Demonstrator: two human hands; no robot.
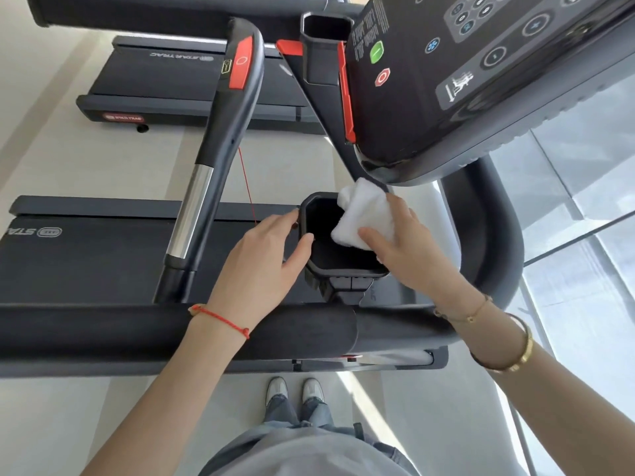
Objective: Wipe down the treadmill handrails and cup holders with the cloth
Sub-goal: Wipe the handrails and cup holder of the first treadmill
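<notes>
Her right hand (409, 249) pinched the folded white cloth (366, 214) into the black octagonal cup holder (343, 266); left hand (268, 255), fingers spread, steadied its rim. Handrails probably remained.

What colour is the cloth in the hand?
White. The cloth shows best in the head view.

cloth (366, 214): white, soft, thick-napped fabric; cup holder (338, 231): matt black moulded plastic, smooth rim; handrail (220, 132): semi-gloss dark plastic with a polished chrome metal section, glossy red plastic insert up top; front bar (137, 329): matt black, foam-like, slightly grainy; console (481, 63): glossy black panel, reflective; floor (51, 115): pale, smooth, low sheen
</notes>
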